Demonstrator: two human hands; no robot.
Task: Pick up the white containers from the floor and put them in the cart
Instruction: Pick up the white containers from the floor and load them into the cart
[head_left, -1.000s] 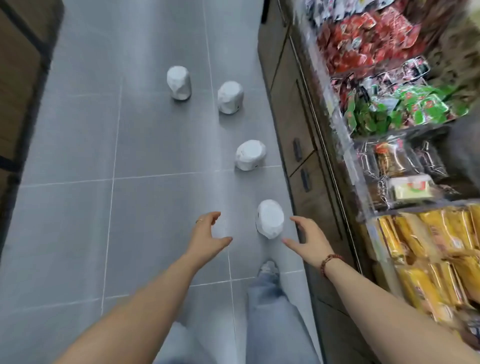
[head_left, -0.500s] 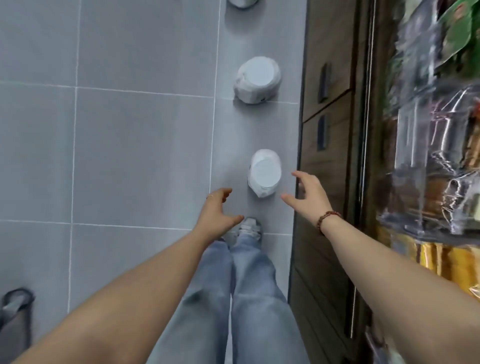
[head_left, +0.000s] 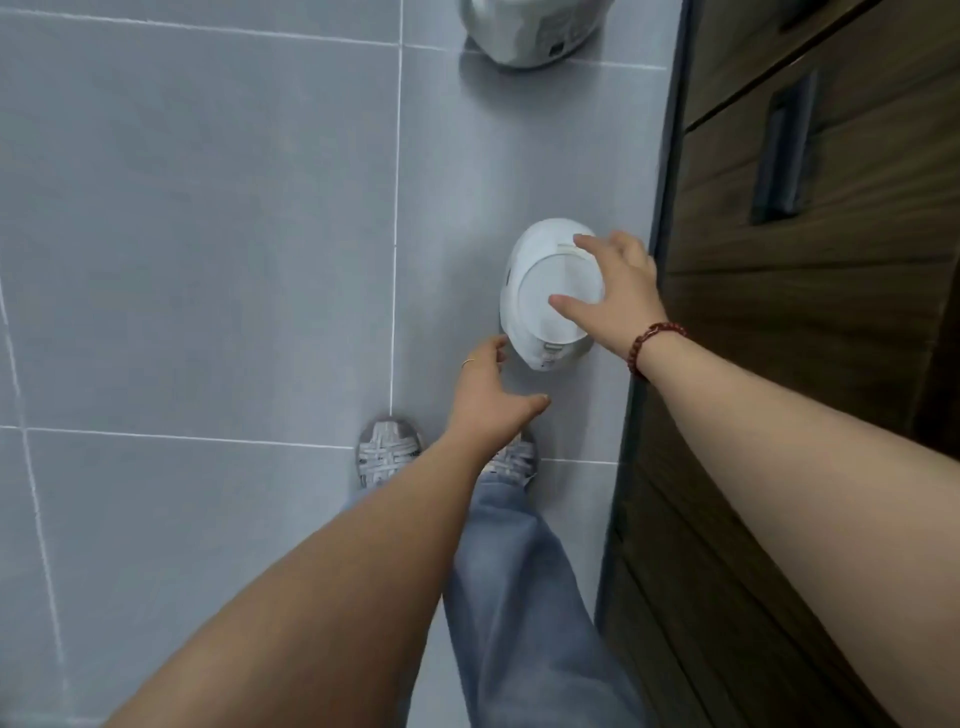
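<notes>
White plastic, judging by the smooth, faintly glossy shell, forms the nearest container (head_left: 530, 291). It stands on the grey tiled floor (head_left: 208, 208), just beside the base of the wooden cabinet (head_left: 831, 260) and ahead of the person's shoes. A second container (head_left: 530, 31) sits farther along the floor at the top edge of the view. No cart is in view.

Hand state: the right hand (head_left: 623, 291) is spread over the flat top face, thumb and fingers apart and gripping nothing; contact with the surface cannot be confirmed. The left hand (head_left: 488, 395) is likewise spread and unclenched, near the lower left flank of the container but apart from it.

Handling estimate: the shell appears rigid and probably slippery, and the rounded body offers no handle. Weight cannot be judged. Recommended hold: palms on opposite flanks below the widest part, not the top rim alone.
</notes>
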